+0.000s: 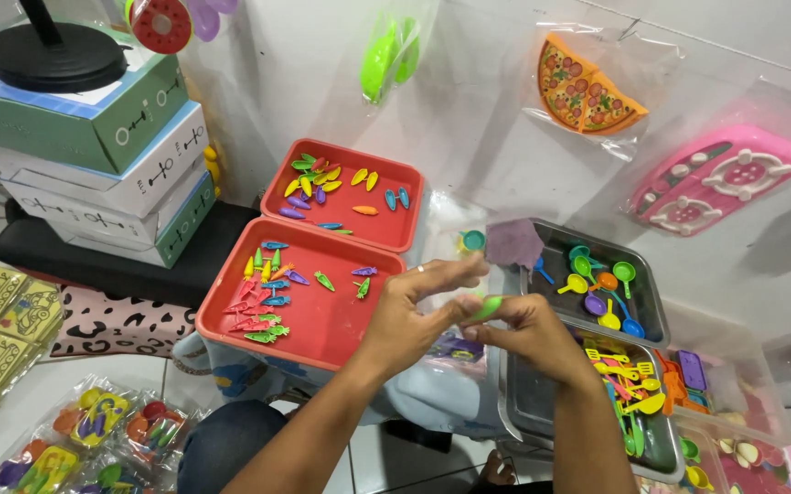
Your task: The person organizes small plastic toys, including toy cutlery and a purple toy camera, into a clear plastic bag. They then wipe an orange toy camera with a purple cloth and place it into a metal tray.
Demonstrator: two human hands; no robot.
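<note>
At the centre of the frame, slightly right, the two hands meet over a light clear bag. The left hand (411,311) comes in from the lower left, its fingers (455,271) extended and close together, with a ring on one of them. The right hand (528,331) rises from the lower right, and its fingers (496,313) pinch a small green plastic piece (488,306) together with the left thumb. The piece's long axis runs diagonally, from lower left up to the right, its rounded end toward the upper right; what kind of toy it is cannot be told.

Left of the hands sit two red trays (322,320) strewn with small coloured toy vegetables (263,297). Right of them, metal trays (647,302) hold coloured toy pans (597,279) and toy utensils (629,375). Stacked boxes (112,155) stand in the upper left, and bagged toys lie at the lower left. A toy pizza (587,91) and a pink toy stove (716,178) hang in bags on the wall at the upper right
</note>
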